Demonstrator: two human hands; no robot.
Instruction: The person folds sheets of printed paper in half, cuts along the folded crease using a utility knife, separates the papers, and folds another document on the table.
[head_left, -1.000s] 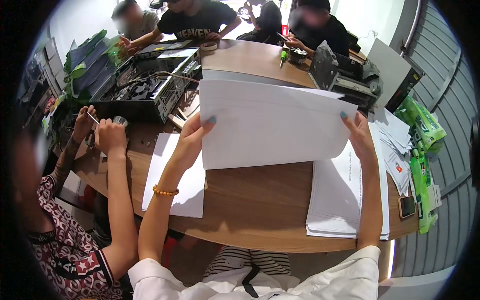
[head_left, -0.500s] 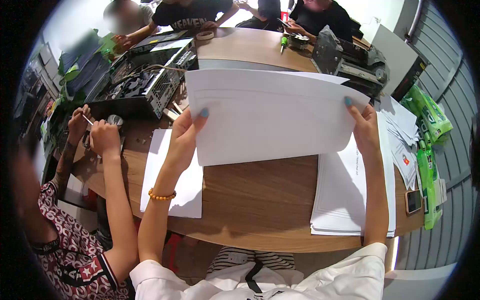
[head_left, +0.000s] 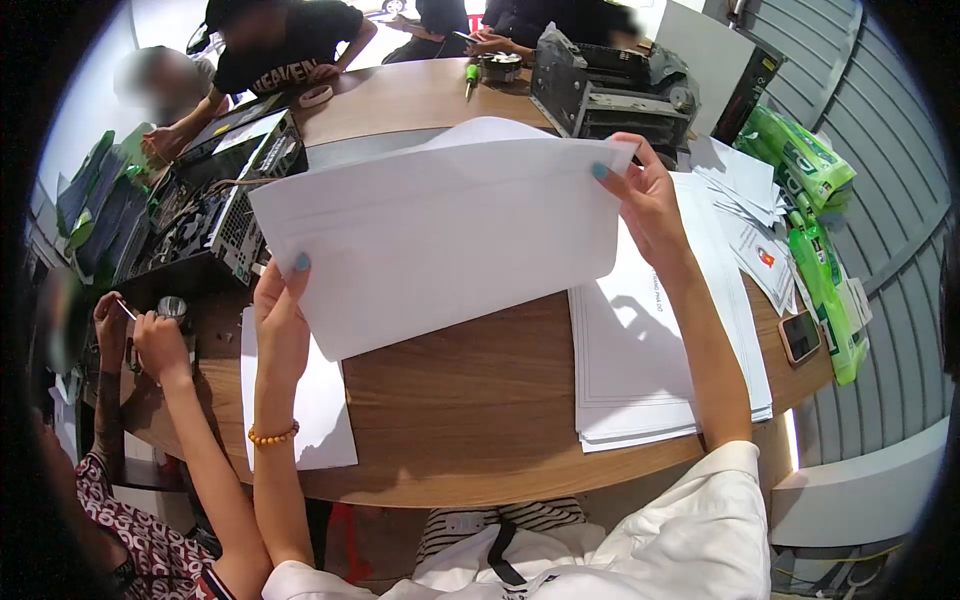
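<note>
White paper sheets (head_left: 450, 235) are stretched between my two hands above the table, with a second edge showing behind the front sheet. My left hand (head_left: 282, 315) pinches the lower left side, thumb in front. At the upper right corner, my right hand (head_left: 648, 200) grips the paper between thumb and fingers. Below my left hand lies a white sheet (head_left: 310, 425) on the table. Under my right forearm is a stack of printed paper (head_left: 635, 385), partly shaded.
The wooden table (head_left: 450, 430) holds an opened computer case (head_left: 235, 225) at left, a metal machine part (head_left: 615, 105) at the back, a phone (head_left: 800, 338) and green packages (head_left: 820, 270) at right. A co-worker's hands (head_left: 160, 345) work close on my left; other people sit opposite.
The view has turned right, so the table things shift left. The held paper now tilts, its right side higher, and my right hand has moved up to its upper corner.
</note>
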